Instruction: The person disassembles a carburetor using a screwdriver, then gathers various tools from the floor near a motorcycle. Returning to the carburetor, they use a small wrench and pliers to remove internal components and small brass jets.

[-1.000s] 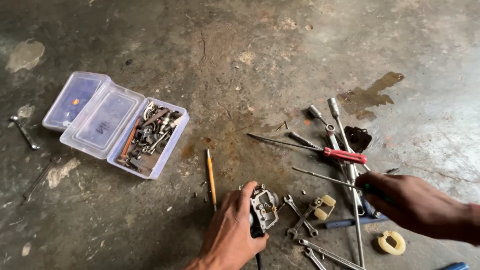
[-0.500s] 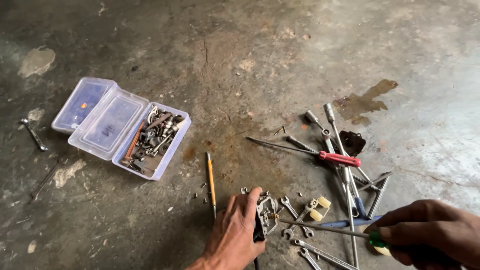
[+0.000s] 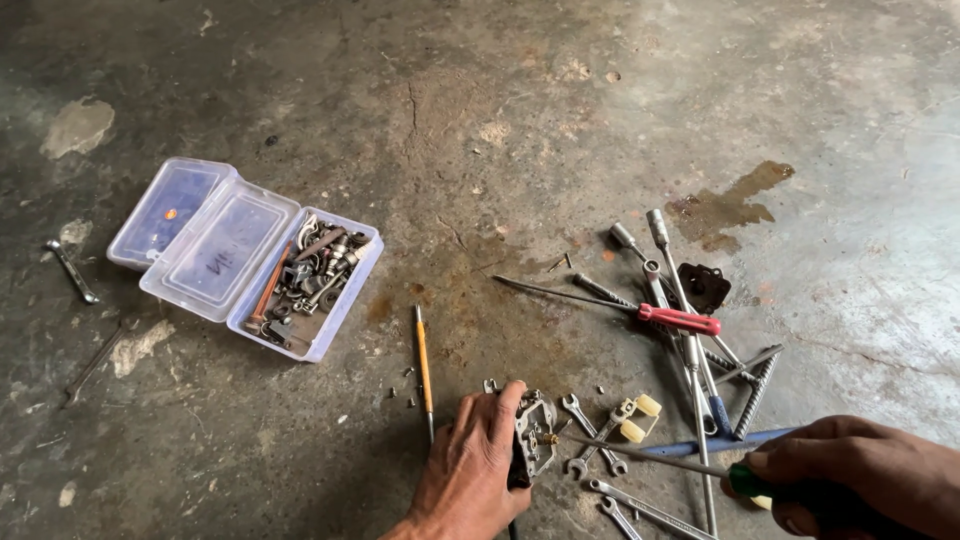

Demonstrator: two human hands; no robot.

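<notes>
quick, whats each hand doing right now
Left hand: closed on the small metal part, pinning it to the floor.
Right hand: closed on the green-handled screwdriver, tip at the part.

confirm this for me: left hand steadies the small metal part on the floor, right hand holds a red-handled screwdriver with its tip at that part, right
Not quite. The head view shows the right hand holding a green-handled screwdriver; the red-handled screwdriver lies untouched on the floor among the wrenches. The rest holds: the left hand steadies the small metal part, and the tip is at it.
</notes>
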